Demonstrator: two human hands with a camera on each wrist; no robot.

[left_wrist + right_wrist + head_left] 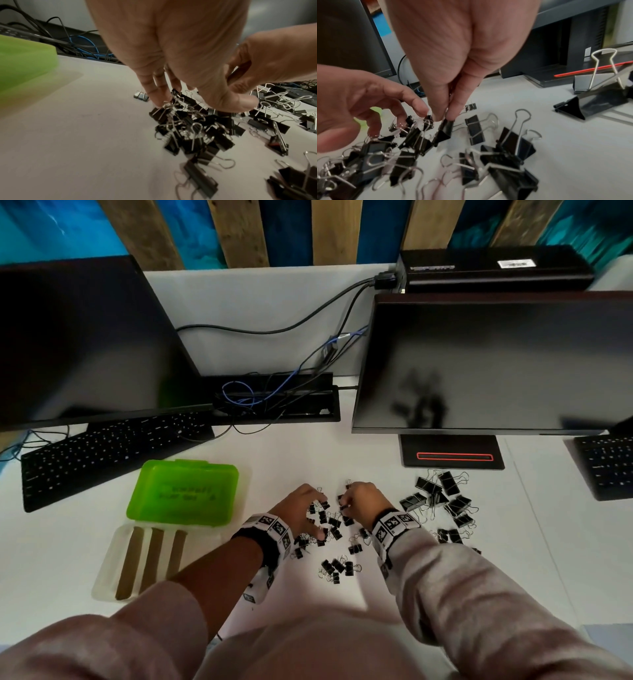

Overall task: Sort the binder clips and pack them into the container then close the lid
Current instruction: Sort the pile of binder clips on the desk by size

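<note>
Black binder clips of several sizes lie scattered on the white desk (342, 587). My left hand (317, 518) is curled like a claw over a heap of small clips (187, 129), with fingertips (162, 103) on their wire handles and the thumb on the heap's other side. Just to its right, my right hand (444, 117) pinches a medium clip (444, 130) between thumb and forefinger, its lower end on the desk. The large clips (442, 496) lie apart at the right. The container (113, 580), pale with brown dividers, sits open at the left, its green lid (183, 494) folded back.
Two dark monitors (493, 361) stand at the back, the right one's stand (452, 455) just behind the large clips. A keyboard (102, 453) lies behind the lid and another (609, 467) at the far right. Cables fill a tray (274, 402) between the monitors.
</note>
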